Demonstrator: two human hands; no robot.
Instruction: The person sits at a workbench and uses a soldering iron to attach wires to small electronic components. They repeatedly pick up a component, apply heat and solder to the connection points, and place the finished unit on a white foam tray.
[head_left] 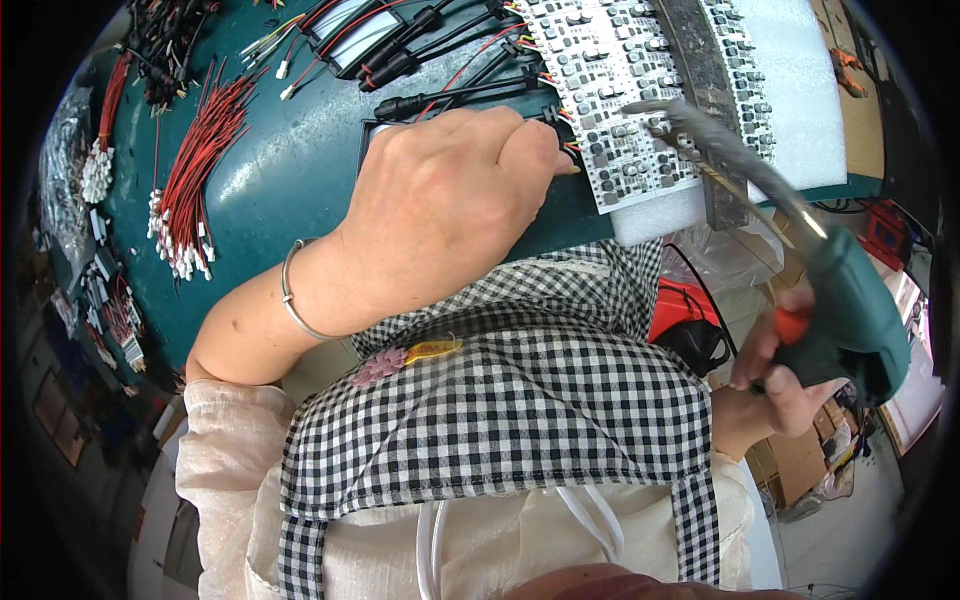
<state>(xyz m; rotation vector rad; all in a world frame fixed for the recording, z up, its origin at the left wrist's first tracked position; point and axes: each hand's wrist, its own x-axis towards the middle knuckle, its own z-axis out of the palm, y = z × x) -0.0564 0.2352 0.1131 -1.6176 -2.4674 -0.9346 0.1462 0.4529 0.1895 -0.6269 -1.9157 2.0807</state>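
My left hand (440, 200) is closed in a pinch, knuckles up, at the near left edge of a white circuit board panel (620, 90). Its fingertips are hidden beneath it, so what they grip cannot be made out; short coloured wires (568, 120) show just beyond. My right hand (785, 390) is wrapped round the handle of a green soldering gun (850, 310) with an orange trigger. The gun's metal front (735, 155), somewhat blurred, reaches left over the panel, its tip above the small components. Black cables (495, 88) with plugs run to the panel's left edge.
A dark metal bar (700, 80) lies across the panel, which sits on white foam (810, 110). Red and black wires with white connectors (205, 150) are bundled on the green table (285, 185). More dark cables (165, 50) pile up at the far left.
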